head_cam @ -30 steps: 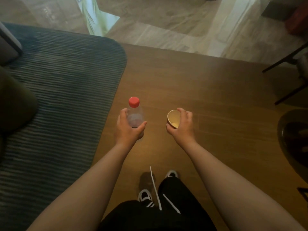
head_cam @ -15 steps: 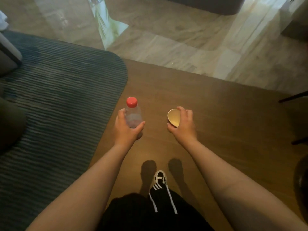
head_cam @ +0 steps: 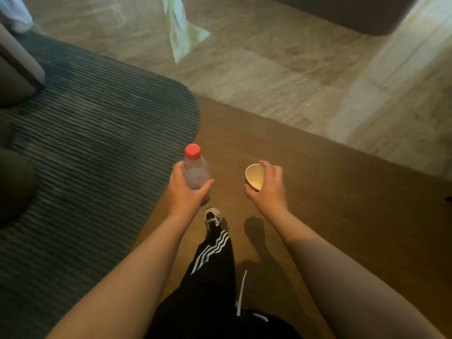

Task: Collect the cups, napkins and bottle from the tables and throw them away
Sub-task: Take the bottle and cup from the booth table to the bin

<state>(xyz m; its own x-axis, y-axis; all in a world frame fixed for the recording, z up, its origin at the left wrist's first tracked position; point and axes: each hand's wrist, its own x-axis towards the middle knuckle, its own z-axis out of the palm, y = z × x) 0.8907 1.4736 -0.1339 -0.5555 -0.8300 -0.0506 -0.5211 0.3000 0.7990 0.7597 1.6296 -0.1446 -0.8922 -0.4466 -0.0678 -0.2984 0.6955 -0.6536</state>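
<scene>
My left hand (head_cam: 187, 194) is wrapped around the lower half of a clear plastic bottle (head_cam: 195, 170) with a red cap, held upright in front of me. A small paper cup (head_cam: 254, 176) with a pale inside sits in my right hand (head_cam: 267, 188), tilted so its mouth faces left. Both are carried at waist height over a brown wooden floor. No napkins or tables are in view.
A dark striped rug (head_cam: 93, 148) with a rounded corner covers the floor on the left, with part of a seat (head_cam: 17, 69) at its far left. Pale stone floor (head_cam: 269, 77) lies ahead. My leg in black striped trousers and a shoe (head_cam: 213, 217) are below the hands.
The view has moved forward over the wooden floor toward the stone floor; the chair legs at the right have left the frame. My leg has stepped ahead. Both hands keep their hold.
</scene>
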